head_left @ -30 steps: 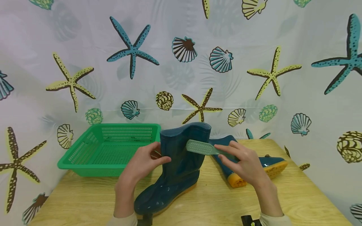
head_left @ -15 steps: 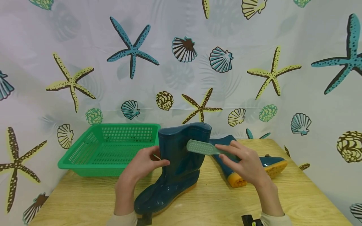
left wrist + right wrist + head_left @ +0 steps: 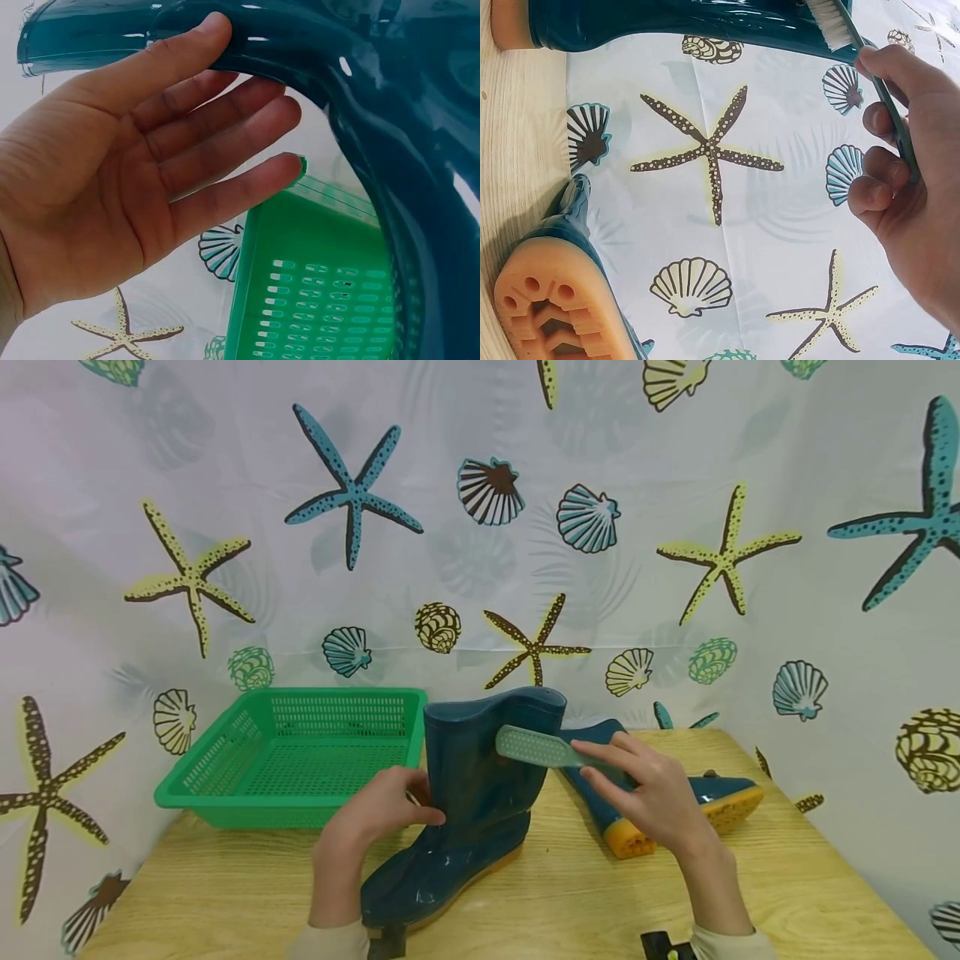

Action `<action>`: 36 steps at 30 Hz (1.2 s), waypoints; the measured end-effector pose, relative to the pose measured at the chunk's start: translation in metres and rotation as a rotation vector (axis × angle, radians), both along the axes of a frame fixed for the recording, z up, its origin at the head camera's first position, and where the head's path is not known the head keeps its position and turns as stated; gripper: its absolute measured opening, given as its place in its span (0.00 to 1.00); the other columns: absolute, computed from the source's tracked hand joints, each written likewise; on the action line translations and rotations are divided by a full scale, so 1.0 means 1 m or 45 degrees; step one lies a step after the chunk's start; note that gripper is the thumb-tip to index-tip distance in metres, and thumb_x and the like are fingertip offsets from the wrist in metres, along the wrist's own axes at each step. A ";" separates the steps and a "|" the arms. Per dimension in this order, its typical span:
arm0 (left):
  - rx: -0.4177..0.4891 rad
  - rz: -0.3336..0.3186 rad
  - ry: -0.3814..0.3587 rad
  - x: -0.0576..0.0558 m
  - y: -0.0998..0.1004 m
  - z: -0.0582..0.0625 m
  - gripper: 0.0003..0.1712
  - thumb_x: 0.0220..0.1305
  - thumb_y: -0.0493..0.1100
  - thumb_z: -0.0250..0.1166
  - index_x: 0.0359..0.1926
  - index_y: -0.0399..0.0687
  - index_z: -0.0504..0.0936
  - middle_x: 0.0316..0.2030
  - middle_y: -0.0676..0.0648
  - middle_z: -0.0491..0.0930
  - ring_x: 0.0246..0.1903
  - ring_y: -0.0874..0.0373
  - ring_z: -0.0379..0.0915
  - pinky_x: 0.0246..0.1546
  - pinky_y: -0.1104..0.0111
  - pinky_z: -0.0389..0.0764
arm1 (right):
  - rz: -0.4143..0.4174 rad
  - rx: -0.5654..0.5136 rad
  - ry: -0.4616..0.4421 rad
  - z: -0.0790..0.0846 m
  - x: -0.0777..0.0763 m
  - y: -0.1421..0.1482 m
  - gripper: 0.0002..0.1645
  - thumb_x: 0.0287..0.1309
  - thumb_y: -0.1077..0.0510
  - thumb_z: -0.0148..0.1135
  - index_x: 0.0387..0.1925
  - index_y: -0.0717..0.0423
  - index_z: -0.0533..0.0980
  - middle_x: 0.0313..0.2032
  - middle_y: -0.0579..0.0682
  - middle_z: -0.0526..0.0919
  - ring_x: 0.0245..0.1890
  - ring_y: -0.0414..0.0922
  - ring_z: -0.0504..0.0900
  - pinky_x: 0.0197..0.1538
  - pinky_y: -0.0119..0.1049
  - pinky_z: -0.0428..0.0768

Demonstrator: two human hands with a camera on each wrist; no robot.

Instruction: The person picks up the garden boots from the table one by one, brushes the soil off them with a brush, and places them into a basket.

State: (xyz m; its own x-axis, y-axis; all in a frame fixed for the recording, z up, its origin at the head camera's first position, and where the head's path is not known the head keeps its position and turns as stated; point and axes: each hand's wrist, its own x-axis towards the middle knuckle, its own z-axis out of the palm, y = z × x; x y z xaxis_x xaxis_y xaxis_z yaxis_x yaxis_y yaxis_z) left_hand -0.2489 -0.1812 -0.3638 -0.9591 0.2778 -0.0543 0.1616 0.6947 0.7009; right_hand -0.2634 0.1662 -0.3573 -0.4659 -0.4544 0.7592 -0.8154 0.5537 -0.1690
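Observation:
A dark blue rain boot stands upright on the table, toe toward the lower left. My left hand holds its shaft at the left edge, low down near the ankle. In the left wrist view the thumb lies on the shaft and the other fingers pass behind its edge. My right hand grips the handle of a pale green scrub brush. Its white bristles face the boot, and its head overlaps the upper shaft in the head view.
A second blue rain boot lies on its side at the right, its orange sole facing the right wrist camera. On the left is a green plastic basket. Behind the wooden table hangs a seashell-print curtain.
My left hand has slid down the shaft toward the ankle. The boot's top has shifted slightly to the right. The brush head has tilted a little; my right hand is nearly still.

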 end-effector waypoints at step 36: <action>0.118 -0.091 -0.012 -0.003 -0.004 -0.004 0.10 0.65 0.38 0.66 0.46 0.42 0.85 0.35 0.47 0.84 0.31 0.50 0.82 0.34 0.60 0.83 | 0.098 0.008 -0.083 0.000 0.001 0.010 0.26 0.53 0.66 0.71 0.54 0.46 0.83 0.29 0.34 0.69 0.22 0.28 0.57 0.26 0.21 0.61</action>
